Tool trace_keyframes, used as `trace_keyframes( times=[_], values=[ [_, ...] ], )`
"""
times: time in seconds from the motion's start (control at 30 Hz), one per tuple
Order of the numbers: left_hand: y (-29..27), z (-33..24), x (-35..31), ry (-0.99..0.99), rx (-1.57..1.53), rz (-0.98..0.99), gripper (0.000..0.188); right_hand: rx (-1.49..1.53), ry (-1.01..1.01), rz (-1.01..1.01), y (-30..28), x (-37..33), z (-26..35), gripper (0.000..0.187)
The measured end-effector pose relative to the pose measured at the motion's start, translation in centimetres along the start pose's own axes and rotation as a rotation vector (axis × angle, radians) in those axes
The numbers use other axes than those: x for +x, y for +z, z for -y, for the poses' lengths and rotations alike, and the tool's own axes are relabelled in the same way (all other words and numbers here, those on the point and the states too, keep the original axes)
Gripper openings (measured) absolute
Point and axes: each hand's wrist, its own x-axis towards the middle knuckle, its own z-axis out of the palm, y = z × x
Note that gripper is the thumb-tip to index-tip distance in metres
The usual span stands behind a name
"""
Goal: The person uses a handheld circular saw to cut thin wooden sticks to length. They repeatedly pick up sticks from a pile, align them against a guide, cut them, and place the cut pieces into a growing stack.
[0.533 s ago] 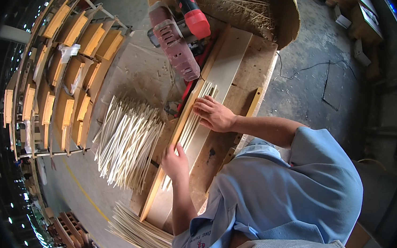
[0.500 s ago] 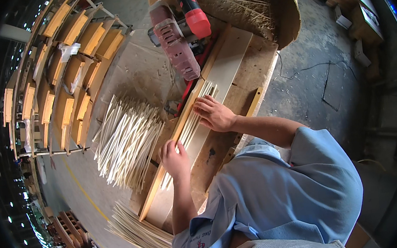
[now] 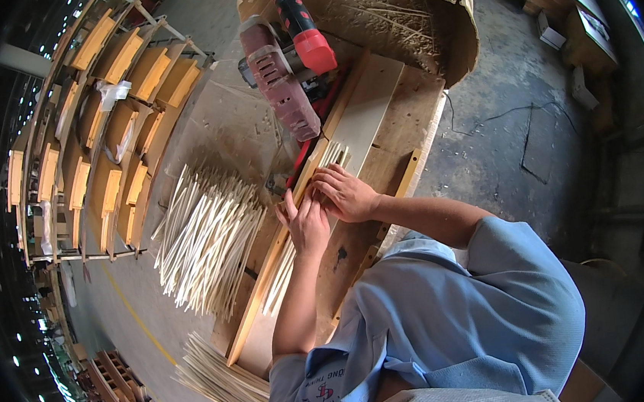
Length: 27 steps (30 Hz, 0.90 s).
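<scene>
A bundle of thin, pale wooden sticks lies along a wooden fence on the work board. My left hand is over the middle of this bundle, fingers bent around the sticks by the fence. Right beside it, my right hand has its fingers curled over the same sticks, nearly touching the left. The far ends of the bundle show past my right hand, toward a power saw with a dusty reddish guard and a black-and-red handle. My fingertips are partly hidden.
Left of the fence lies a large heap of similar sticks; another pile is lower down. Behind the saw stands an open cardboard box. At far left is a rack of wooden parts. A cable lies on the floor.
My left hand has slid up along the bundle, away from me, to join my right hand. The right hand has shifted slightly down the sticks, its fingers more curled.
</scene>
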Motion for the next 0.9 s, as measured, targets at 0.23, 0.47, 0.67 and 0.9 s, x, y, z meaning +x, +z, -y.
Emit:
trace_keyframes(
  times=[0.23,0.47,0.67,0.9],
  values=[
    [0.4,-0.2,-0.3,-0.002,-0.026,-0.039,0.05,0.047,-0.005,-0.024,-0.3,0.1,0.2,0.065],
    [0.6,-0.4,-0.3,-0.004,-0.014,-0.076,0.052,0.074,0.017,0.013,-0.5,0.2,0.1,0.065],
    [0.8,-0.2,-0.6,-0.025,0.025,-0.074,0.045,0.189,0.286,-0.276,-1.5,0.7,-0.7,0.048],
    [0.8,-0.3,-0.5,-0.012,-0.032,-0.119,0.041,-0.237,0.573,-0.314,-2.0,1.9,-5.3,0.03]
  ],
)
